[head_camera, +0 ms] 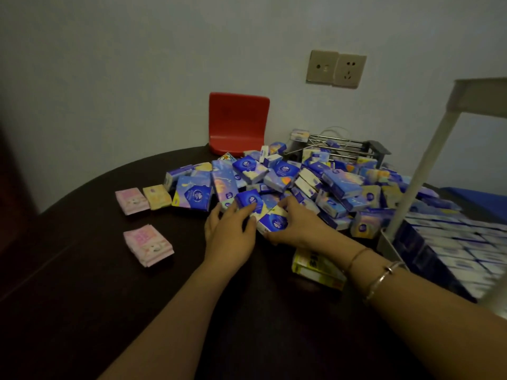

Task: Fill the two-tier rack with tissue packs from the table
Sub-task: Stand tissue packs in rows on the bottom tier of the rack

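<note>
Both hands at pile edge, gripping blue packs

**Open worktop on the left, crowding on the right**

The dark worktop lay bare along its near and left parts, broken only by 3 pink and yellow packs. The heap of blue tissue packs blocked the middle and far right. The rack closed the right edge, its white post slanting over the heap, with a yellow box just beside its base.
</note>
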`<state>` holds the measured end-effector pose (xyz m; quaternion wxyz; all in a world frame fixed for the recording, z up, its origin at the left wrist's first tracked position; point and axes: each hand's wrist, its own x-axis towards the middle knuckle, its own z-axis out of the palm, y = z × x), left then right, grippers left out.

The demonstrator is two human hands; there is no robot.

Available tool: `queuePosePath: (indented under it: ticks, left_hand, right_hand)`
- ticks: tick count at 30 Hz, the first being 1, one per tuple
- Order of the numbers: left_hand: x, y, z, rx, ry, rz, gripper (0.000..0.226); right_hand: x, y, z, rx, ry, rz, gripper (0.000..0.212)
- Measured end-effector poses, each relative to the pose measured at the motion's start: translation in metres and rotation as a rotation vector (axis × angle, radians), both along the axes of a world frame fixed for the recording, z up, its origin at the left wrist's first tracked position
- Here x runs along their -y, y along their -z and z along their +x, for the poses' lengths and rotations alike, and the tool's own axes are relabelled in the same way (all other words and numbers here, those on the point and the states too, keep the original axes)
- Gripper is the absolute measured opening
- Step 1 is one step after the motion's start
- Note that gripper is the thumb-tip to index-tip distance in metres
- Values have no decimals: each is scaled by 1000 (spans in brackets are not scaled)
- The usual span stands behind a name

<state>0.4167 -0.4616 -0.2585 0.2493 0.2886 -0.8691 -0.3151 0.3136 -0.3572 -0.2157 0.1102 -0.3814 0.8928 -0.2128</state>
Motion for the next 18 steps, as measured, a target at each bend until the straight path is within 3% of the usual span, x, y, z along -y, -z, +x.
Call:
queuePosePath:
  ticks: [4, 7, 12, 15, 18]
  left_hand:
    - [-4, -5, 0, -297, 54, 106, 27]
    - [-16, -15, 11, -449, 57, 120, 24]
    - [-47, -32, 37, -659, 180, 126, 25]
    - [-78, -48, 51, -680, 278, 14, 43]
    - [-107, -61, 60, -695, 299, -153, 48]
  right_hand:
    - [-6, -1, 5, 30, -4, -67, 77]
    - [-19, -9, 15, 159, 26, -274, 81]
    - [-59, -46, 40, 523, 115, -586, 47]
    - [-90, -68, 56, 723, 80, -670, 49]
    - [-118, -82, 74, 754, 58, -655, 54]
